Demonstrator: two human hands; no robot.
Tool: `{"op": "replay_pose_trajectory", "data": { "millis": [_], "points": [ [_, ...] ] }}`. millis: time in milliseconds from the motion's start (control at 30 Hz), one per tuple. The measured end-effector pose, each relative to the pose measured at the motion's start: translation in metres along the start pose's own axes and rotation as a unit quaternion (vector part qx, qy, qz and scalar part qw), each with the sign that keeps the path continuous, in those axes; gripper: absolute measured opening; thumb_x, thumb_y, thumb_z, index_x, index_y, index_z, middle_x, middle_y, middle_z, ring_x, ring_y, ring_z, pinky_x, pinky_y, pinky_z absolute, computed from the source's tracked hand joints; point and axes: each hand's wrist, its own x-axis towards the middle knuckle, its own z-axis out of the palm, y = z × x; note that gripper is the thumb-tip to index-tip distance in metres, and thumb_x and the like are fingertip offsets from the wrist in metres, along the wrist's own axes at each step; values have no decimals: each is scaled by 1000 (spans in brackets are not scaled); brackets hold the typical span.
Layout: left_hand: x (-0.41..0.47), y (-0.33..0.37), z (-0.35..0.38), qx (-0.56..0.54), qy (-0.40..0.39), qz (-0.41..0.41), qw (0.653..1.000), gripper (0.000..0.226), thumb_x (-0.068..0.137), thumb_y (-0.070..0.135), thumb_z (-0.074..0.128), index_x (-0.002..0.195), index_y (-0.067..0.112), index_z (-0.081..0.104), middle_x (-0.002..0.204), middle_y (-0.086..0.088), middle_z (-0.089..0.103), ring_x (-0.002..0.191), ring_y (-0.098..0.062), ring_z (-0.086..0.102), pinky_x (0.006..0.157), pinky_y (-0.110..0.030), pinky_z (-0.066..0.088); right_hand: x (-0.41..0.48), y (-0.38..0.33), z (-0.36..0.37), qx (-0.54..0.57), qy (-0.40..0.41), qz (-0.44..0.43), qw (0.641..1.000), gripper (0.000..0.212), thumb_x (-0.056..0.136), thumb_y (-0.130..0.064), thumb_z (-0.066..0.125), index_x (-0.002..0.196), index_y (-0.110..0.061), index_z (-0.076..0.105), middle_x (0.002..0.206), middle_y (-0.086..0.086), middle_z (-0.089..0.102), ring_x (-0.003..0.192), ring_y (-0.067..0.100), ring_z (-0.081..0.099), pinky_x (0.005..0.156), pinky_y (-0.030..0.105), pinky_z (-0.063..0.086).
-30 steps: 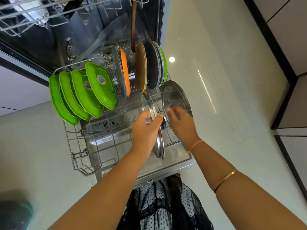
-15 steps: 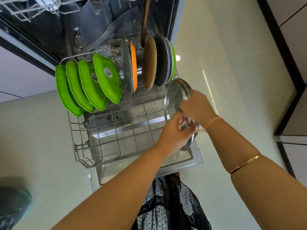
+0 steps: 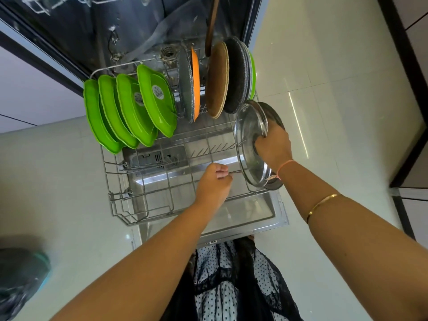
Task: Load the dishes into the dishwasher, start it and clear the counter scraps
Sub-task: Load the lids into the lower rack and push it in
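Observation:
The dishwasher's lower rack (image 3: 111,172) is pulled out over the open door (image 3: 254,218). Several green plates (image 3: 129,107) stand on edge at its left. An orange-lined pan (image 3: 195,84), a brown pan (image 3: 217,82) and a dark pan (image 3: 236,77) stand at the back. A glass lid (image 3: 247,126) stands on edge at the rack's right side, with a steel lid (image 3: 276,117) just behind it. My right hand (image 3: 274,147) grips the glass lid, fingers curled over its rim. My left hand (image 3: 215,181) pinches a thin wire tine of the rack next to the lid.
The upper rack (image 3: 46,3) shows at the top left inside the dark tub. Pale floor tiles (image 3: 335,112) lie to the right, with dark-edged cabinets (image 3: 412,66) beyond. A blurred dark and teal object (image 3: 20,274) sits on the floor at the lower left.
The glass lid went from the rack's middle to its right side, against the steel lid. My left hand let go of it and now pinches a rack tine; my right hand took hold of the lid.

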Motion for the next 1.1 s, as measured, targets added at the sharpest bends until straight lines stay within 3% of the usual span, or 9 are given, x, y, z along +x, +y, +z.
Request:
{"op": "replay_pose_trajectory", "data": {
  "millis": [167,400,533,667,767,867,1000,1100],
  "points": [
    [2,0,-8,-3,18,-1,1000,14,90,6,55,99,16,52,101,1,61,96,-11,57,72,-11,43,14,1,6,-22,-24,-6,999,26,91,-9,50,115,-12,58,93,7,62,84,28,59,87,40,52],
    [2,-2,-23,21,32,-8,999,11,92,11,53,102,16,53,101,3,59,78,-2,54,52,-6,41,-4,22,23,-97,-52,31,993,27,91,-10,52,118,-10,52,100,14,64,92,35,62,89,46,51],
    [2,-4,-27,26,38,-13,999,12,92,12,53,103,16,53,103,2,59,82,-5,54,60,-11,41,-11,31,33,-100,-57,49,992,25,93,-14,51,118,-10,48,103,18,63,94,38,61,88,49,51],
    [3,0,-29,21,43,-17,999,19,92,12,52,111,12,54,105,-1,61,74,-2,53,46,-2,39,0,27,26,-93,-99,61,989,32,90,-17,59,118,-6,49,107,16,61,94,32,58,88,39,47],
    [1,3,-28,19,39,-16,999,20,92,12,52,113,13,53,111,-3,62,83,-7,56,52,-7,40,2,25,23,-107,-123,65,985,42,87,-25,65,119,-5,47,110,16,60,99,33,58,91,40,47],
    [-5,5,-28,25,33,-17,999,22,92,12,52,113,15,52,114,-3,62,90,-10,56,57,-11,38,-6,23,23,-110,-90,52,988,49,86,-27,65,122,-7,39,109,17,60,98,35,59,88,45,50],
    [-12,12,-37,47,48,-14,998,17,92,12,50,108,17,51,105,1,61,72,-6,54,50,-11,43,-27,11,28,-170,6,-9,985,63,90,-27,56,141,-7,25,132,21,45,112,39,53,88,48,49],
    [-21,22,-48,106,58,0,993,10,91,14,49,98,21,48,101,-1,61,78,-18,56,66,-25,45,-48,-6,32,-236,32,-99,966,66,90,-23,54,145,-4,21,142,22,33,128,39,38,99,46,41]
  ]
}}
